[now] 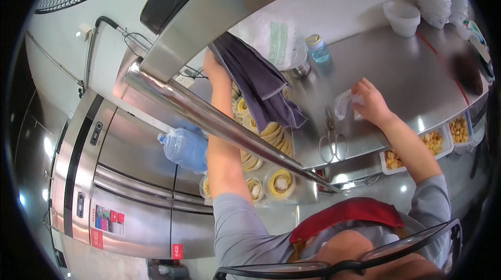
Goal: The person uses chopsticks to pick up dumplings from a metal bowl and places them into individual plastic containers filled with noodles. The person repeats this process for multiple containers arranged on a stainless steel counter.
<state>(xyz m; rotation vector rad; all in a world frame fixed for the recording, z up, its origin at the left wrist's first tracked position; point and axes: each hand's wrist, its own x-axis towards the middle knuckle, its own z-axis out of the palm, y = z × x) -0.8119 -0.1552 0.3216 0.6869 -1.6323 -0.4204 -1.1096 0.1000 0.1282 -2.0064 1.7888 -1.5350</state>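
My right hand (370, 101) is closed on a crumpled white piece of tissue or thin plastic (343, 104), low over the steel counter (389, 66). A pair of metal scissors (331, 133) lies just left of it, handles towards me. My left arm reaches up behind a slanting steel rail (209, 110). Up there my left hand (211, 66) is beside a dark grey towel (255, 82) that hangs from the steel shelf; its fingers are hidden. Beneath the towel stand several round containers of coiled yellow noodles (279, 182).
A blue-tinted jar (318, 49) with a yellow lid stands beside a metal pot (299, 63). A white tub (402, 18) is at the far right. Bins of yellow chunks (432, 144) sit below the counter edge. A water jug (185, 148) and steel refrigerators (135, 155) are left.
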